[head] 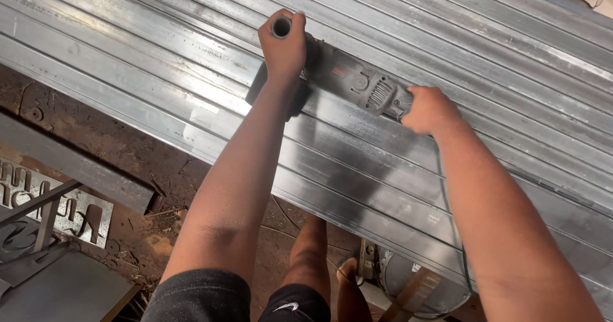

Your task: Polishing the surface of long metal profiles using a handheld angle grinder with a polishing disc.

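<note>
Both hands grip an angle grinder lying across the stacked metal tubes: left hand clamped on its side handle, right hand closed round its rear body, the disc hidden beneath the left wrist, the cord partly obscured by the right forearm.

We have a single view, from the camera worn on the person's head. It looks steeply down and forward along both outstretched arms, close enough that the forearms fill the middle of the frame. The row of steel tubes runs from ten o'clock to four o'clock. The dirt floor shows from seven to nine o'clock; what lies at one o'clock is perhaps a wall.
</note>
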